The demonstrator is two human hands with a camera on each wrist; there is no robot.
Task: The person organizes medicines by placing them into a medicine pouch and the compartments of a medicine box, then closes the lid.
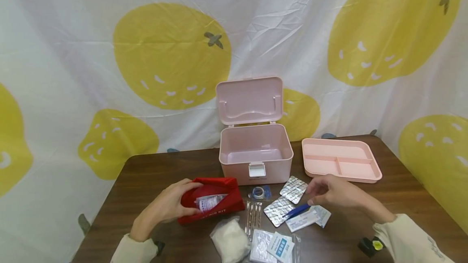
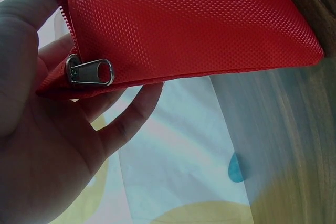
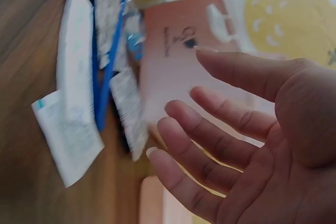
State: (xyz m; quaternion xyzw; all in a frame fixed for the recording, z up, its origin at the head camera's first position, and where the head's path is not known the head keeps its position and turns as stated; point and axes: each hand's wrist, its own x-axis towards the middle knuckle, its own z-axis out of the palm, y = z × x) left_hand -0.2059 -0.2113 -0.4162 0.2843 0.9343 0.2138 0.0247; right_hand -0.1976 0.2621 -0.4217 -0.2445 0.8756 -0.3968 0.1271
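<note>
My left hand grips a red first aid pouch, thumb at its front and fingers behind. A clear-wrapped item with a printed label shows in the pouch's opening. In the left wrist view the pouch's metal zipper pull lies close to the palm. Nothing is in my right hand; its fingers are loosely bent beside blue tweezers and two silver blister packs. The tweezers lie partly on the lower blister pack and next to a white packet. A smaller sachet lies to the right.
A pink box with its lid raised stands at the back, a pink divided tray on its right. Along the front lie a bag of cotton, cotton swabs, a tape roll and bagged packets.
</note>
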